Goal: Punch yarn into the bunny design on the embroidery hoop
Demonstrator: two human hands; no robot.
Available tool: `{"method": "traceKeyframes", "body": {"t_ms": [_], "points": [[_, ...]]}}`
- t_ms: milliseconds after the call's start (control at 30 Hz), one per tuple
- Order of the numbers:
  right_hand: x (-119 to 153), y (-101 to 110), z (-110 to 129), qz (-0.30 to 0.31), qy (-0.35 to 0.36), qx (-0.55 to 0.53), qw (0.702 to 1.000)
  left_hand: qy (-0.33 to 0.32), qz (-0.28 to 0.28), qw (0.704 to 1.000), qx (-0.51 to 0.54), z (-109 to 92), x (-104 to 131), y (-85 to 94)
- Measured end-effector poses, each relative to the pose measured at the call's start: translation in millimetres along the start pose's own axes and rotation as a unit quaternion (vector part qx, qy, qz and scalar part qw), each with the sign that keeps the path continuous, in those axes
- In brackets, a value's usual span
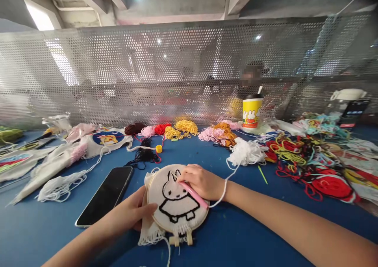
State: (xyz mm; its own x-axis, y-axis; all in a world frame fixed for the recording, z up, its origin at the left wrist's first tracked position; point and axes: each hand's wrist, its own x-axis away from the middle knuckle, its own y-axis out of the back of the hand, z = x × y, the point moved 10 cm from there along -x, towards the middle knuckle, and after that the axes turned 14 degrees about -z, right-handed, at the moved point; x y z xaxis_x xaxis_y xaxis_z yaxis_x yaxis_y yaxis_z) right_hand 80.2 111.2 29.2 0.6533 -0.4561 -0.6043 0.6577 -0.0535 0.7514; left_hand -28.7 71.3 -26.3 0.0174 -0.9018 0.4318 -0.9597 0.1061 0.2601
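A round embroidery hoop (177, 229) holds white cloth with a black-outlined rabbit figure. My left hand (138, 208) grips the hoop's left edge, thumb on top of the cloth. Over the upper right of the cloth, my right hand (197, 180) is closed around a pink punch needle (196, 196), its metal tip near the rabbit's ears. White yarn (225, 188) runs from the pen's lower end over my right wrist to a white yarn pile (246, 152). Some white stitching shows in the rabbit's head. Frayed cloth and the hoop's screw hang at the bottom.
A black phone (104, 196) lies left of the hoop on the blue table (236, 235). Yarn heaps (313, 168) cover the right side. A yellow cup (251, 111) and a bottle (344, 101) stand at the back, before a perforated metal screen (177, 70). Embroidered cloths (108, 139) lie left.
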Motion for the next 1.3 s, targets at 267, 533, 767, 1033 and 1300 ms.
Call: {"method": "traceKeyframes", "body": {"t_ms": [267,533,767,1033,1300], "points": [[54.0,29.8,-34.2,0.009,-0.144,0.094,0.985,-0.096,-0.074,0.951,-0.285,-2.3,-13.8,22.5],[105.1,113.0,-60.5,0.083,-0.275,0.141,0.947,-0.323,-0.155,0.862,-0.358,-81.1,16.6,4.1],[102.6,136.8,-119.9,0.000,-0.356,0.254,0.899,-0.426,0.000,0.823,-0.377,-133.6,7.9,-126.6],[88.2,142.8,-145.5,-0.063,-0.385,0.263,0.882,-0.428,0.013,0.832,-0.354,-158.4,-45.5,-197.5],[28.8,154.6,-116.3,-0.111,-0.360,0.108,0.920,-0.424,-0.084,0.863,-0.259,-190.4,-64.5,-147.1]]}}
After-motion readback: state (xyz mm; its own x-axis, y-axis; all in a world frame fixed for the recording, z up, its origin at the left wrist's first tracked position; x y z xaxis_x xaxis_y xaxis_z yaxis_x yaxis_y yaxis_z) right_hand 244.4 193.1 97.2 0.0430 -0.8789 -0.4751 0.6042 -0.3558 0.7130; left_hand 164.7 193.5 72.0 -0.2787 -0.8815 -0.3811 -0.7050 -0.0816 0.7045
